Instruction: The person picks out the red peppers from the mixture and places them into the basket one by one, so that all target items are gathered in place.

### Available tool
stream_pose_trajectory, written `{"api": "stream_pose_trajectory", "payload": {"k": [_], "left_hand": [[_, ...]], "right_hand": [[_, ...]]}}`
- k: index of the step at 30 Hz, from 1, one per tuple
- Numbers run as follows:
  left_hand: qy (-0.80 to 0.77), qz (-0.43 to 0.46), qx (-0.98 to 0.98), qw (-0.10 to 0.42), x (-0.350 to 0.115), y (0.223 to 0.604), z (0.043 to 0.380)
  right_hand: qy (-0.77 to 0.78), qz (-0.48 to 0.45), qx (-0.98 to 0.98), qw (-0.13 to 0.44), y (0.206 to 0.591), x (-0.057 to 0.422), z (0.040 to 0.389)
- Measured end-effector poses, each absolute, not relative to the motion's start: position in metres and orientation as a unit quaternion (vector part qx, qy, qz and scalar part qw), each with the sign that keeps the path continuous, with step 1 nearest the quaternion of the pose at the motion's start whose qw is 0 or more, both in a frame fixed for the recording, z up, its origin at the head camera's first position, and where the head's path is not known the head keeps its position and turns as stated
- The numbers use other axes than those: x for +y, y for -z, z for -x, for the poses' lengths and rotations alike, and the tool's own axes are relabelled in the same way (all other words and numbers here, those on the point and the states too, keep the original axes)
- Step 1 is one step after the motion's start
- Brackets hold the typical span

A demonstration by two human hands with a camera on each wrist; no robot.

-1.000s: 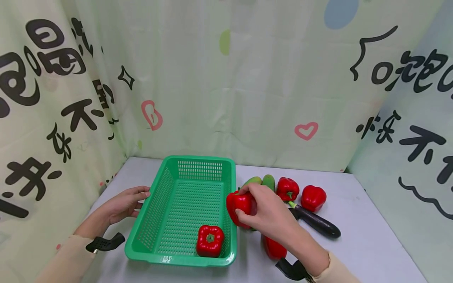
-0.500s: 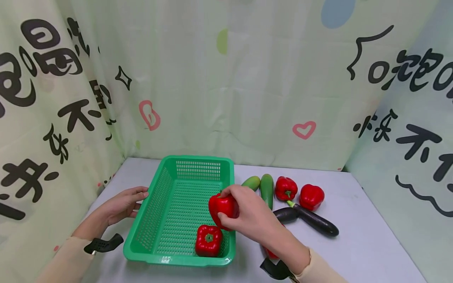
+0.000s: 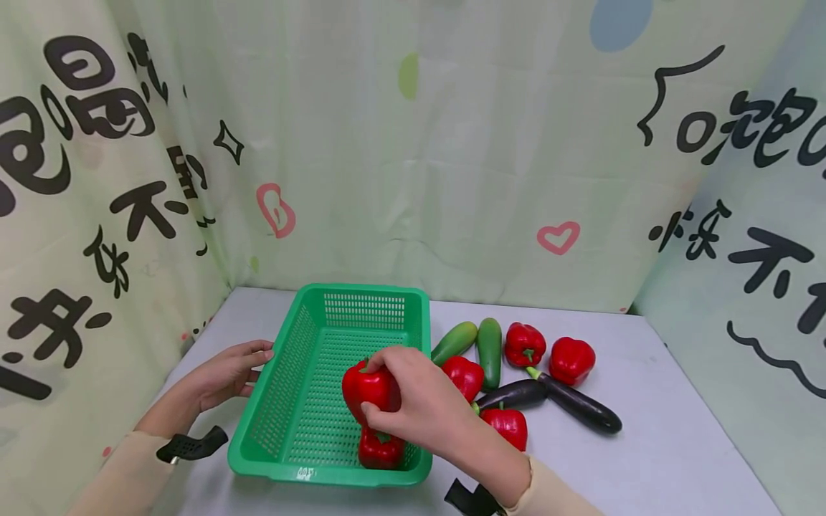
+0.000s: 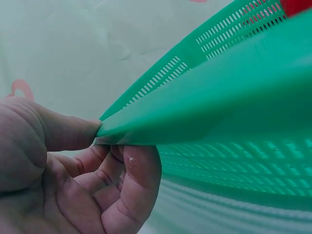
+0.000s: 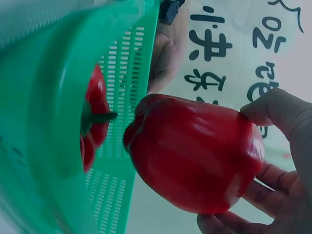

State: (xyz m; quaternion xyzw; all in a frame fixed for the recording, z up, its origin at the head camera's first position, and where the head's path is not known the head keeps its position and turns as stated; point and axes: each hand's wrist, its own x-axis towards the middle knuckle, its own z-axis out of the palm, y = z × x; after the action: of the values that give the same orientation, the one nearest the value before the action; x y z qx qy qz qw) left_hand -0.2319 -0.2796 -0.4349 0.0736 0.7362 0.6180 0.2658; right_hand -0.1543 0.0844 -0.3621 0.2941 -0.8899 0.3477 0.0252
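My right hand (image 3: 419,401) grips a red bell pepper (image 3: 369,390) over the near right part of a green plastic basket (image 3: 310,473). In the right wrist view thumb and fingers hold that bell pepper (image 5: 195,151) from its sides. Below it, inside the basket, sits another red bell pepper (image 3: 381,451), partly hidden in the head view; its green stem shows in the right wrist view. At the left side of the basket, my left hand (image 3: 226,376) pinches the rim between thumb and fingers, as the left wrist view shows (image 4: 112,170).
Right of the basket on the white table (image 3: 671,430) lie two green cucumbers (image 3: 489,351), two dark eggplants (image 3: 581,408) and several red bell peppers (image 3: 571,360). One pepper (image 3: 506,428) is partly behind the right forearm. A printed curtain (image 3: 413,179) surrounds the table.
My right hand has carried the bell pepper leftward, from the basket's right rim to over the inside. More vegetables on the table show now. The left hand keeps its place on the rim.
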Motion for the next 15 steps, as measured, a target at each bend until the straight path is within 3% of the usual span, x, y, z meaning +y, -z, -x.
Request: {"api": "stream_pose_trajectory", "payload": {"k": [15], "left_hand": [[-0.622,-0.073,0.732,0.268,-0.279,0.435,0.232]], "right_hand": [[-0.34,-0.334,-0.879,0.035,0.38,0.071,0.152]]}}
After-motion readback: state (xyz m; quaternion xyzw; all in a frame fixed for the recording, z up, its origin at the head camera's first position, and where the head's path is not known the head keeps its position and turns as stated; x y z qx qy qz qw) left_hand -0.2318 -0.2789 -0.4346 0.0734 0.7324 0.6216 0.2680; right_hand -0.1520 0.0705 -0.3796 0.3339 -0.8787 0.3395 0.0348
